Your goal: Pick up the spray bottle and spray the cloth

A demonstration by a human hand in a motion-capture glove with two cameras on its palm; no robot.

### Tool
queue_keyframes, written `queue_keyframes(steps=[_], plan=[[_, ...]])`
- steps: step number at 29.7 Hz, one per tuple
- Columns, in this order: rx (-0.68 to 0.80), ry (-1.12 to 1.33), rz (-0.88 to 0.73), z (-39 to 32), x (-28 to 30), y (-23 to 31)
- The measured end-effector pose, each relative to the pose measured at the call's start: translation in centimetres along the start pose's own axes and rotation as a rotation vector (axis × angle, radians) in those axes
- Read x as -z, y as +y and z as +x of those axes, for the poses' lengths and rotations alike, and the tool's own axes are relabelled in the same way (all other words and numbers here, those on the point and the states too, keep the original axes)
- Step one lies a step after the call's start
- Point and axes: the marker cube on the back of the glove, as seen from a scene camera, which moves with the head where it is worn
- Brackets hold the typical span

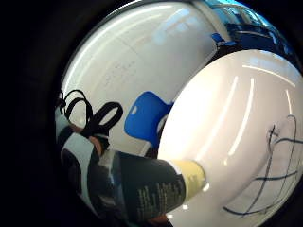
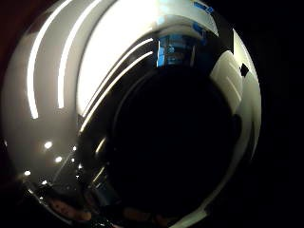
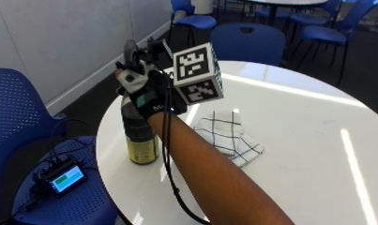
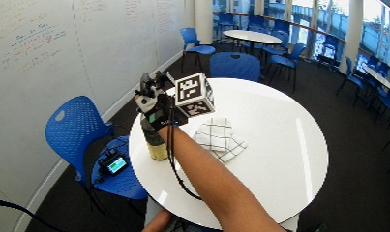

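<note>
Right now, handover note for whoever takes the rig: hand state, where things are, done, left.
Right hand: gripping the spray bottle around its upper part.
Spray bottle: upright near the edge of the white table; its base looks on or just above the tabletop, cannot tell which.
Cloth: white checked, crumpled on the table beside the bottle, apart from it.
Done: bottle grasped.
Left: lift it clear, aim the nozzle at the cloth, spray. No sign of spraying yet.

Gloved right hand (image 3: 145, 96) raised, fingers curled, forearm extended
</note>
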Motion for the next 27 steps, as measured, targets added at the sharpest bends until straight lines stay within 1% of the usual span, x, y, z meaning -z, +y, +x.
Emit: queue_keyframes(steps=[4,12,21,27], plan=[[-0.100,-0.014,-0.026,2.9,0.1,1.8],[-0.235,-0.045,-0.176,7.1,-1.3,4.2],[-0.281,-0.012,-0.282,8.9,-1.5,5.5],[-0.251,0.070,-0.306,8.8,-1.0,5.3]])
